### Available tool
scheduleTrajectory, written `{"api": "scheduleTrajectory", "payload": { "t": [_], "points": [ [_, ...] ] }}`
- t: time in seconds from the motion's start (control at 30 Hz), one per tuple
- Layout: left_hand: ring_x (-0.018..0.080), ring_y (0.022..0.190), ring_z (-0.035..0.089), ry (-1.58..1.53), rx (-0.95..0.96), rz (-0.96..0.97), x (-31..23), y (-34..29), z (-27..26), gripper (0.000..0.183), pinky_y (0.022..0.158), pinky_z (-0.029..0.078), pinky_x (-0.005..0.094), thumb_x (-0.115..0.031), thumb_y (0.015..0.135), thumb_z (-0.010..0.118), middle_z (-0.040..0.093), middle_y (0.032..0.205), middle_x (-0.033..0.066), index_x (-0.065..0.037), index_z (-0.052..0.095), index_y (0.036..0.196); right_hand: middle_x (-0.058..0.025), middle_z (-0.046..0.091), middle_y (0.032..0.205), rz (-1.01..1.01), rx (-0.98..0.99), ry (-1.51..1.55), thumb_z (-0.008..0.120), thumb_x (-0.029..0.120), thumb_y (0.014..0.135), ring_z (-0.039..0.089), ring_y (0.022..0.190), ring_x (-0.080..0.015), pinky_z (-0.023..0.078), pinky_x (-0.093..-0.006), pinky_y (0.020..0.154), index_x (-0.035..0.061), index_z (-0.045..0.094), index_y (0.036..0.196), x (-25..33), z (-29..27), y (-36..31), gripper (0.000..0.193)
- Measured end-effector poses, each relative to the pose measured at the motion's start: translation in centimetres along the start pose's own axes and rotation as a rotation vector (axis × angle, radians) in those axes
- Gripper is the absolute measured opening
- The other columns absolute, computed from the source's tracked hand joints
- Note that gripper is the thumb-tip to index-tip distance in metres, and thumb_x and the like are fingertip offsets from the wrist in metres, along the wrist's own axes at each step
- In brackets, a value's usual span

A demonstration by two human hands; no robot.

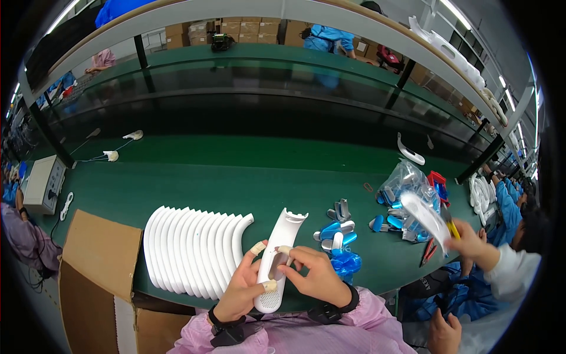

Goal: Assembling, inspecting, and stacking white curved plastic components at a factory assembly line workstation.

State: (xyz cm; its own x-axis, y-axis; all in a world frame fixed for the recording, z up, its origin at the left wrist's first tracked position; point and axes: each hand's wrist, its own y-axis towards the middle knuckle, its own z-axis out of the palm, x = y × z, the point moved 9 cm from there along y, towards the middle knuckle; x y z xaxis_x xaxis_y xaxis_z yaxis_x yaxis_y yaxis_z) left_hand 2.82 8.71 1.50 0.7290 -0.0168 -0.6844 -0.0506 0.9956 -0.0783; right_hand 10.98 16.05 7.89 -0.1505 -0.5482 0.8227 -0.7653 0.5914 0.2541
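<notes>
My left hand (242, 289) grips a long curved white plastic shell (277, 259) from its left side, thumb and fingers taped. My right hand (315, 274) rests on the shell's right side, its fingertips pressed into the shell's inner channel. The shell stands upright over the near edge of the green table (236, 183), forked end pointing away. A fanned row of matching white shells (194, 248) lies just to the left. Small blue and silver parts (337, 233) lie in a loose pile to the right.
An open cardboard box (97, 277) stands at the lower left. A grey control box (42, 183) sits at the table's left end. A neighbouring person's hand (466, 239) holds a white shell near a clear bag of blue parts (407, 186). A shelf (265, 9) runs overhead.
</notes>
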Motion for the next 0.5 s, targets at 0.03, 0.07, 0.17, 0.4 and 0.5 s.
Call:
{"api": "scheduleTrajectory", "payload": {
  "t": [0.03, 0.07, 0.17, 0.4, 0.5],
  "points": [
    [0.0215, 0.117, 0.052, -0.019, -0.040, -0.021, 0.2, 0.1, -0.3, 0.087, 0.095, 0.046, 0.0330, 0.011, 0.076, 0.061, 0.049, 0.130, 0.0161, -0.007, 0.014, 0.147, -0.0083, 0.055, 0.076, -0.048, -0.029, -0.025, 0.067, 0.004, 0.081, 0.048, 0.061, -0.0157, 0.040, -0.0287, 0.055, 0.0008, 0.064, 0.113, 0.6, -0.2, 0.0, 0.032],
    [0.0219, 0.117, 0.053, -0.037, -0.082, -0.042, 0.4, 0.0, -0.7, 0.086, 0.096, 0.046, 0.0338, 0.010, 0.077, 0.061, 0.049, 0.130, 0.0166, -0.007, 0.014, 0.147, -0.0083, 0.055, 0.076, -0.047, -0.031, -0.024, 0.067, 0.004, 0.081, 0.048, 0.061, -0.0157, 0.040, -0.0287, 0.055, 0.0008, 0.064, 0.113, 0.5, -0.2, 0.0, 0.032],
    [0.0238, 0.119, 0.052, -0.048, -0.105, -0.015, 0.2, -0.1, -1.1, 0.085, 0.098, 0.045, 0.0358, 0.007, 0.079, 0.061, 0.048, 0.132, 0.0176, -0.008, 0.014, 0.147, -0.0085, 0.055, 0.077, 0.023, 0.015, 0.098, 0.067, 0.005, 0.082, 0.049, 0.061, -0.0144, 0.040, -0.0266, 0.055, 0.0005, 0.064, 0.112, -0.6, 0.3, 0.0, 0.030],
    [0.0228, 0.119, 0.052, -0.133, -0.034, 0.016, -0.1, -0.3, -0.7, 0.081, 0.097, 0.046, 0.0346, 0.010, 0.082, 0.055, 0.045, 0.134, 0.0175, -0.010, 0.012, 0.148, -0.0080, 0.056, 0.081, -0.090, -0.156, 0.046, 0.071, 0.003, 0.076, 0.055, 0.067, -0.0176, 0.045, -0.0270, 0.057, 0.0007, 0.066, 0.093, 0.7, -1.1, -1.7, 0.018],
    [0.0237, 0.121, 0.051, -0.122, -0.043, 0.028, -0.3, -0.3, -0.4, 0.081, 0.098, 0.044, 0.0356, 0.009, 0.082, 0.054, 0.044, 0.135, 0.0180, -0.010, 0.012, 0.148, -0.0083, 0.059, 0.087, -0.374, -0.163, -0.300, 0.071, 0.005, 0.069, 0.062, 0.079, -0.0257, 0.051, -0.0313, 0.062, 0.0052, 0.067, 0.086, 3.2, -0.3, -2.6, 0.018]
  ]
}}
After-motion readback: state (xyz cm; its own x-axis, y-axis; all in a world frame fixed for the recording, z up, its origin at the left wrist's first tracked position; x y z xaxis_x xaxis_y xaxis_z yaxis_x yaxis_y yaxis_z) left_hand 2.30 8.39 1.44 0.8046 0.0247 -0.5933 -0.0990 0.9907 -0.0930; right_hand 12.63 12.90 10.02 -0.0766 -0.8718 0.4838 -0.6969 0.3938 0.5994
